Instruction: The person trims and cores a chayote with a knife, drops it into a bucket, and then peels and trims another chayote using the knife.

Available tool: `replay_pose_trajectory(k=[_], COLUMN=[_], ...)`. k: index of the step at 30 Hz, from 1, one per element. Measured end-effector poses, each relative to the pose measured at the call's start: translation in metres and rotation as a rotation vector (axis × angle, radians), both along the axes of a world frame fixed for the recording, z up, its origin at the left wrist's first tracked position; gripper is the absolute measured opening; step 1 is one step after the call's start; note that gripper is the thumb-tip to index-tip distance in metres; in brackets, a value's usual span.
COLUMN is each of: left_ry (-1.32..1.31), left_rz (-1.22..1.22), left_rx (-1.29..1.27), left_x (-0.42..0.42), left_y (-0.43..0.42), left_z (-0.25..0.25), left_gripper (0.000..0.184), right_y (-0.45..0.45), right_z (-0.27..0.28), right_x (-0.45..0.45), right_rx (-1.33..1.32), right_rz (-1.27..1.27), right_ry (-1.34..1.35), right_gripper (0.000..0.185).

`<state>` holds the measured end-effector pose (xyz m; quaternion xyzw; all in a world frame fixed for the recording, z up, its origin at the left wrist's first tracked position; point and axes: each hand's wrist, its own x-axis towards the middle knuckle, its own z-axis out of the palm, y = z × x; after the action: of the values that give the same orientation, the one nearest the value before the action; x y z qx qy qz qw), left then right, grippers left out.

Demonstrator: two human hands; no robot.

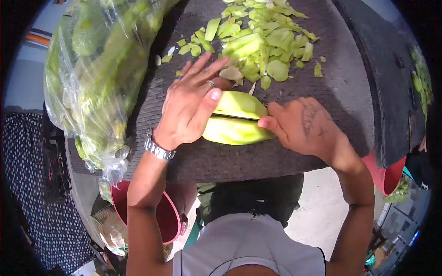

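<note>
Here we are at the dark, woven-looking table (340, 60), and the pale green fruit (237, 133) is lying right at the near edge, in the middle, between two bare hands. Look at that long dark line running left to right along it, a strip of pale green on the far side and another on the near side; whether that's a cut or a blade sunk in, I can't tell from here. The left hand (193, 103) is open, fingers spread out toward the far side, thumb pressed on the fruit's left end, a ring on one finger and a silver watch (159, 149) at the wrist. Over on the right, the right hand (304, 124) is curled closed against the fruit's right end, thumb pointing left; what's inside that fist, I can't see. Just beyond the left fingertips, a loose heap of green peelings (276, 39) spreads across the far side. And on the left, a bulging clear plastic bag (110, 60) packed with green produce lies along the table! Below the near edge, to the left, sits a red bucket (172, 221), and another red container (389, 179) peeks out on the right.
</note>
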<state>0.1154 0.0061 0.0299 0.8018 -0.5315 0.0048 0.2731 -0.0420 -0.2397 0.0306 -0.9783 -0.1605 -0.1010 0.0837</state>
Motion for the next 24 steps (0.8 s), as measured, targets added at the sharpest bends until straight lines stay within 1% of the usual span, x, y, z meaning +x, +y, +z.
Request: replay_pose_trajectory(k=[2, 3, 4, 7, 9, 10, 13, 15, 17, 18, 19, 21, 24], left_ry=[0.034, 0.151, 0.263, 0.123, 0.021, 0.004, -0.003, 0.021, 0.019, 0.063, 0.051, 0.037, 0.064], left_rz=[-0.031, -0.044, -0.055, -0.112, -0.176, -0.123, -0.085, -0.110, -0.130, -0.135, -0.142, -0.152, -0.152], left_rx=[-0.016, -0.033, -0.055, -0.141, -0.092, -0.029, 0.045, 0.024, 0.005, -0.010, -0.032, -0.073, -0.062], left_x=[0.007, 0.005, 0.003, -0.006, -0.023, -0.035, -0.046, -0.044, -0.042, -0.041, -0.041, -0.042, -0.042], left_y=[-0.004, -0.001, 0.001, 0.000, -0.011, -0.017, -0.015, -0.017, -0.020, -0.021, -0.021, -0.019, -0.014], left_z=[0.001, -0.003, -0.005, 0.015, 0.029, 0.034, 0.031, 0.028, 0.028, 0.027, 0.025, 0.022, 0.020], left_gripper=[0.064, 0.065, 0.067, 0.075, 0.087, 0.082, 0.080, 0.078, 0.076, 0.076, 0.076, 0.075, 0.075], right_y=[0.001, 0.004, 0.004, 0.003, 0.004, 0.008, 0.016, 0.017, 0.013, 0.011, 0.009, 0.012, 0.022], right_z=[0.012, 0.017, 0.019, 0.024, 0.026, 0.029, 0.037, 0.030, 0.018, 0.016, 0.014, 0.016, 0.021], right_x=[0.005, 0.003, 0.002, 0.000, -0.006, -0.010, -0.020, -0.027, -0.031, -0.033, -0.034, -0.036, -0.043], right_rx=[-0.018, -0.016, 0.005, 0.074, 0.148, 0.116, 0.005, -0.074, -0.151, -0.161, -0.171, -0.123, -0.224], right_rz=[-0.041, -0.065, -0.050, -0.029, -0.034, -0.047, -0.076, -0.076, -0.040, -0.037, -0.035, -0.051, -0.066], right_ry=[0.143, 0.224, 0.236, 0.266, 0.312, 0.331, 0.345, 0.344, 0.179, 0.134, 0.087, 0.078, -0.039], right_gripper=[0.045, 0.045, 0.044, 0.040, 0.038, 0.036, 0.031, 0.029, 0.027, 0.027, 0.026, 0.026, 0.025])
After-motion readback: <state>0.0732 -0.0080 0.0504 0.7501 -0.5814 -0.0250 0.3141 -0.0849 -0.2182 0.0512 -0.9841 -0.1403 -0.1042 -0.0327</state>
